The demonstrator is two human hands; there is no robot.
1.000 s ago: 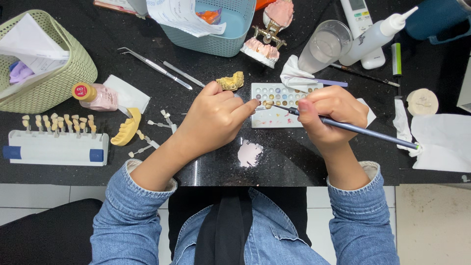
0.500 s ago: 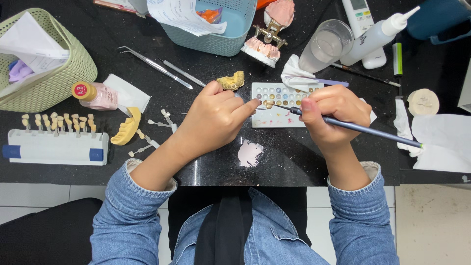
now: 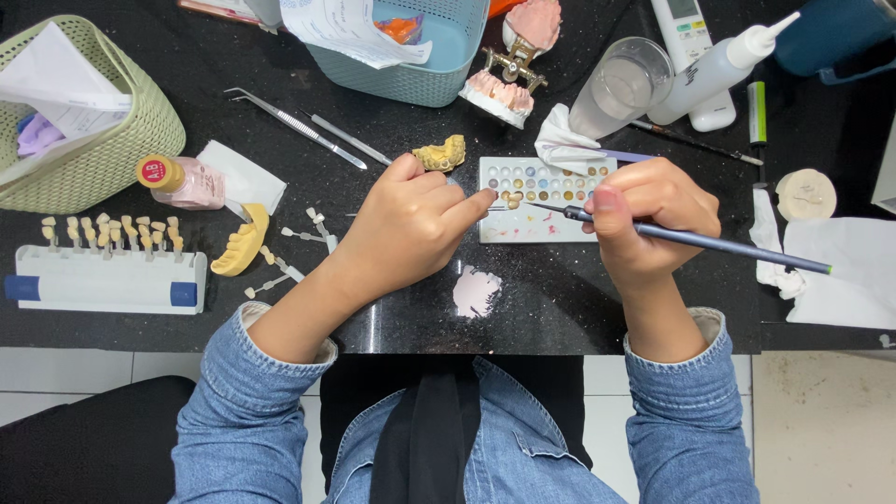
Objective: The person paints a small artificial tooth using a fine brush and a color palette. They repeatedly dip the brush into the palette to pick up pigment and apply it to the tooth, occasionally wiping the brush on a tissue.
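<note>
Small tooth piece (image 3: 511, 199), pinched in left hand (image 3: 411, 229) over the palette (image 3: 541, 198); right hand (image 3: 653, 224) grips the brush (image 3: 695, 240) (painting step, I'd say), calling for steady tip.

Left hand (image 3: 411, 229): I curl my fingers in, thumb and forefinger pinched at the tips, pointing right.
Right hand (image 3: 653, 219): I close it in a writing grip, knuckles up.
Forearms: both angle inward, denim sleeves at the wrists.

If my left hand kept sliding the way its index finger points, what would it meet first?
Your left hand points right, so it would probably meet the brush tip over the white well palette first, then your right hand; heights are unclear.
</note>
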